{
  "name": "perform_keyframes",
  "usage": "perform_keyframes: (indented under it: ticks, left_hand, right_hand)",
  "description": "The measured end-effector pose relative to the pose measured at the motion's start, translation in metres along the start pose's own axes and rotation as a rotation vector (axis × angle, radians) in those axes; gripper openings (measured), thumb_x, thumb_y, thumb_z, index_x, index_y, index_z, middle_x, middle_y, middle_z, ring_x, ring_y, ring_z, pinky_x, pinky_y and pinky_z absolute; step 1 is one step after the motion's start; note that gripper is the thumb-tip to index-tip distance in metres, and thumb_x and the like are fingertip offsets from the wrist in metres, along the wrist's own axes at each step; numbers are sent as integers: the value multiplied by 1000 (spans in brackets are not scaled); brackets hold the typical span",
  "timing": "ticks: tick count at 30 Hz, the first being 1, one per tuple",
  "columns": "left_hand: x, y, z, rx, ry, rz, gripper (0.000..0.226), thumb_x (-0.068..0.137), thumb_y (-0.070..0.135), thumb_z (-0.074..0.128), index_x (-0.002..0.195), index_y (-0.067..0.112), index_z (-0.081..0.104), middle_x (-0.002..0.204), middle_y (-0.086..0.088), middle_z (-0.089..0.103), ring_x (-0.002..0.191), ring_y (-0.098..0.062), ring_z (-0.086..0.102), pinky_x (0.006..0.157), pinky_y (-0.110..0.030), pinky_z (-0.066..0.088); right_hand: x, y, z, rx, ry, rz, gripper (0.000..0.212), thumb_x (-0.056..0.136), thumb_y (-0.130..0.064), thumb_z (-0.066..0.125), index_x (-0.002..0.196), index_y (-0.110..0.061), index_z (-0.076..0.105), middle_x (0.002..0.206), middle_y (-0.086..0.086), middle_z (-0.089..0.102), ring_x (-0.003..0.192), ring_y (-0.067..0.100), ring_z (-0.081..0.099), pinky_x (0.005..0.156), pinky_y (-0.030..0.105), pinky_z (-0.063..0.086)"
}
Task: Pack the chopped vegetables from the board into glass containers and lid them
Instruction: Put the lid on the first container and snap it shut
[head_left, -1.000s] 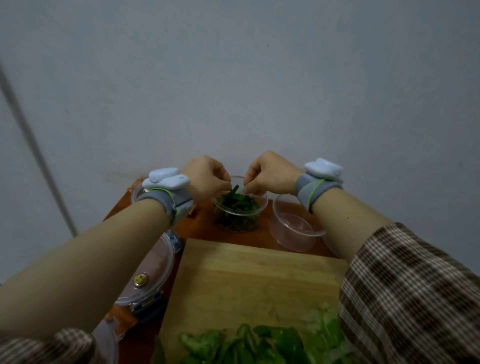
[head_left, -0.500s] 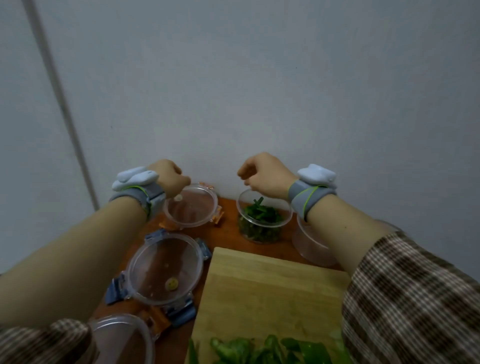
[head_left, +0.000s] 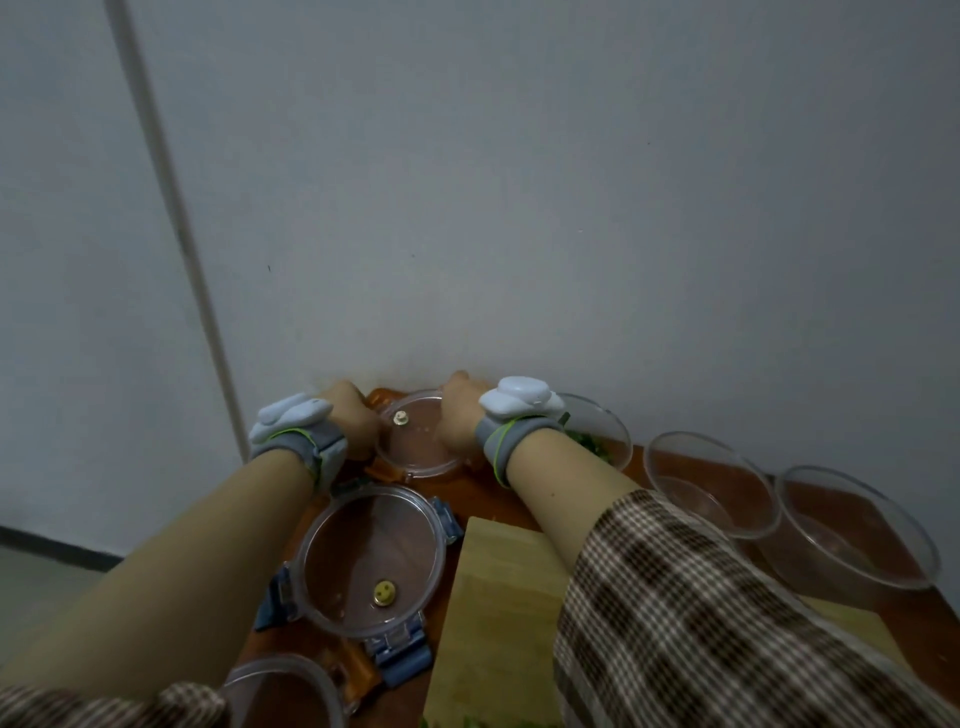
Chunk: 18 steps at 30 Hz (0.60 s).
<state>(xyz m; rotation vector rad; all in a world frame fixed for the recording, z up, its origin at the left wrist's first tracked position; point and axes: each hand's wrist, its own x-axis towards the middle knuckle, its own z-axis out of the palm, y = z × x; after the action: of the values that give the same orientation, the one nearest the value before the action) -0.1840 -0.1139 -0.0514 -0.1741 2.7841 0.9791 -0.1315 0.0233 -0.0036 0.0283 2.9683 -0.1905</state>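
Left hand (head_left: 356, 418) and right hand (head_left: 460, 415) flank the small lid (head_left: 415, 447) rim to rim, fingers curled out of sight so the grip is unclear, with the greens container (head_left: 602, 431) waiting just right.

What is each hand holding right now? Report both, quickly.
Left hand: grips the left edge of the small orange-clipped lid.
Right hand: grips the same lid's right edge.

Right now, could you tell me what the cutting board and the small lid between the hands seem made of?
The cutting board looks like pale wood or bamboo: light tan, matte. The small lid is clear and glossy, probably plastic, as the table shows through it; its orange clips look like opaque plastic.
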Motion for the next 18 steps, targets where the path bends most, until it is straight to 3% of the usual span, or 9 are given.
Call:
perform_keyframes:
  ticks: [4, 7, 9, 11, 13, 15, 18]
  left_hand:
    - [-12, 5, -11, -276, 85, 48, 27, 80, 25, 74, 100, 11, 62, 87, -13, 68, 78, -30, 67, 75, -38, 57]
    - [-29, 18, -23, -777, 68, 131, 33, 84, 10, 70, 113, 2, 56, 94, -17, 65, 71, -29, 63, 62, -34, 60]
    - [-43, 35, -30, -1091, 22, 141, 24, 88, 2, 61, 110, 2, 52, 108, -22, 62, 76, -27, 64, 58, -25, 59]
    - [-56, 54, -34, -1327, -65, 67, 19, 96, 11, 51, 110, -2, 49, 116, -24, 60, 88, -30, 65, 63, -25, 59]
    - [-64, 67, -34, -1504, -263, -13, 40, 100, 31, 41, 112, -7, 47, 115, -25, 58, 103, -35, 63, 64, -30, 59]
    - [-67, 73, -31, -1527, -413, -8, 51, 98, 43, 42, 105, -7, 50, 108, -22, 59, 101, -34, 63, 59, -32, 61]
    - [-67, 83, -14, -1280, -428, 53, 19, 92, 23, 59, 89, 4, 57, 85, -9, 57, 76, -19, 57, 49, -20, 57]
  right_hand:
    - [0, 6, -13, 265, 208, 31, 55, 85, -20, 63, 132, -5, 38, 133, 17, 49, 120, 37, 51, 97, 38, 45]
    - [-12, 14, -40, 369, 443, -109, 50, 82, -14, 63, 127, -5, 44, 125, 16, 55, 116, 36, 53, 92, 35, 44]
    - [-27, 21, -54, 216, 553, -256, 29, 86, -11, 56, 114, -6, 54, 115, 14, 55, 103, 35, 55, 82, 35, 44]
    - [-42, 33, -60, 26, 663, -386, 17, 87, -8, 52, 102, -5, 60, 104, 14, 54, 90, 34, 55, 69, 36, 43]
    - [-55, 48, -60, -109, 772, -474, 10, 82, -2, 57, 89, -4, 63, 89, 14, 54, 75, 32, 54, 56, 32, 37]
    - [-67, 65, -57, -232, 882, -506, 12, 73, 2, 65, 81, -7, 66, 77, 10, 55, 63, 27, 52, 51, 28, 31]
    - [-79, 88, -51, -378, 937, -545, 21, 68, -2, 71, 83, -15, 72, 74, 6, 56, 63, 24, 53, 55, 30, 35]
